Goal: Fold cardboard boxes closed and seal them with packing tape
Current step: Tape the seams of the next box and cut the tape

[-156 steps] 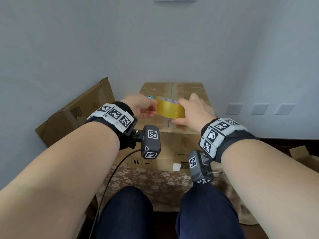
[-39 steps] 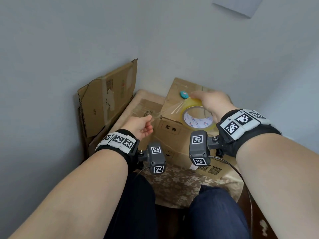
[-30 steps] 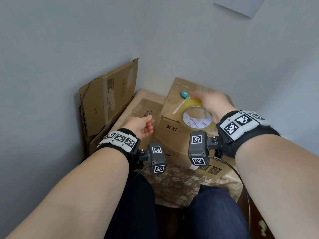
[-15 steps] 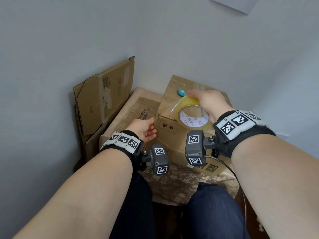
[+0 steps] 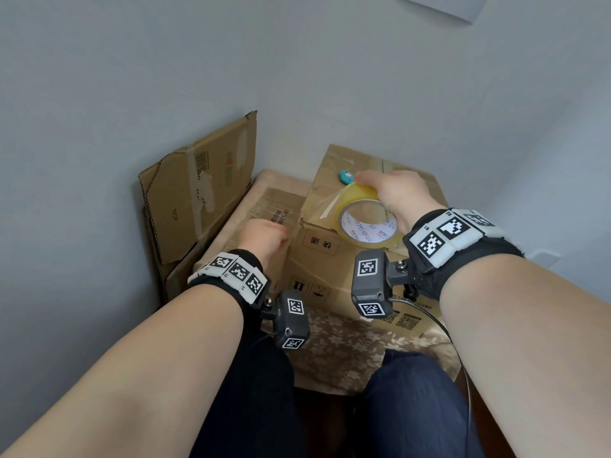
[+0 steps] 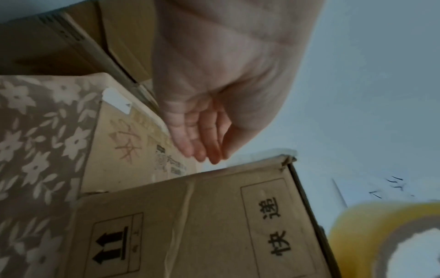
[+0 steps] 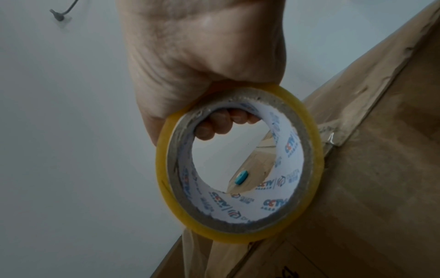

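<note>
A closed brown cardboard box [image 5: 330, 269] stands on a floral cloth, printed label facing me. My right hand [image 5: 393, 193] grips a yellow tape roll [image 5: 358, 196] over the box's top left edge, fingers [image 7: 221, 124] hooked through the core. A clear tape strip [image 5: 327, 204] runs from the roll down to that edge. My left hand [image 5: 264, 234] is at the box's left side just below the top edge. In the left wrist view its fingers [image 6: 202, 148] are straight and together, blurred, holding nothing that I can see. The roll [image 6: 381, 240] shows at lower right there.
A small teal object [image 5: 346, 177] lies on the box top beyond the roll. A lower cardboard box [image 5: 264, 200] sits left of the main one. Flattened cardboard [image 5: 198, 193] leans on the left wall. The floral cloth [image 5: 347, 352] hangs over my knees.
My left hand let go of the tape end it had pulled out and moved in against the box's left side. The strip shortened toward the box edge. The right hand kept the roll.
</note>
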